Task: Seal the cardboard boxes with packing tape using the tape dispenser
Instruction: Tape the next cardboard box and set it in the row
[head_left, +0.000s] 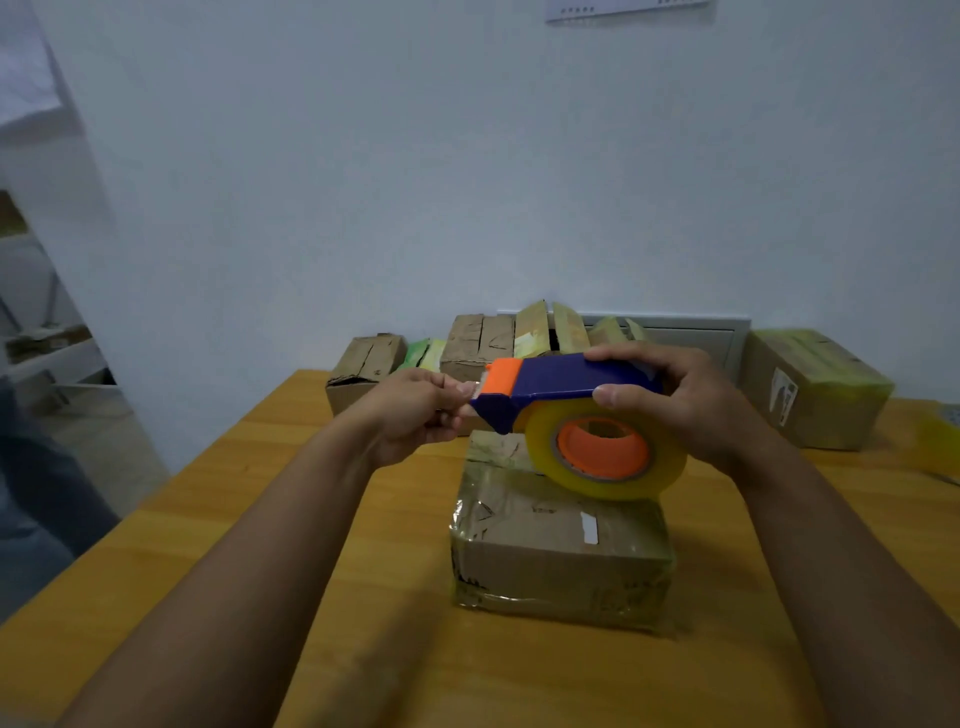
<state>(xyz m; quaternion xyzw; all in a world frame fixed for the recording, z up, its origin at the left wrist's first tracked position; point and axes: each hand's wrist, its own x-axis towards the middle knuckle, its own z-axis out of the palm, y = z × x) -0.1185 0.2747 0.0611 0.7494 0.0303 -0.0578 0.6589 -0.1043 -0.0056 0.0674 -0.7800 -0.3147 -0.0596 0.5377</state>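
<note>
Right hand (691, 410) grips blue-and-orange plastic tape dispenser (566, 387); left hand (415, 415) pinches at its orange mouth: draw the tape end out taut over the tape-wrapped brown cardboard box (561, 545).

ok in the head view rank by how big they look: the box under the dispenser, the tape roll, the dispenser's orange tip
1. box, though it is also nearest the camera
2. tape roll
3. orange tip

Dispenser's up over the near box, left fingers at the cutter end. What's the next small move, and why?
Probably draw out a short tail of tape: the left hand pinches at the orange cutter end while the right hand holds the tape dispenser above the box, nothing stuck down yet.
</note>
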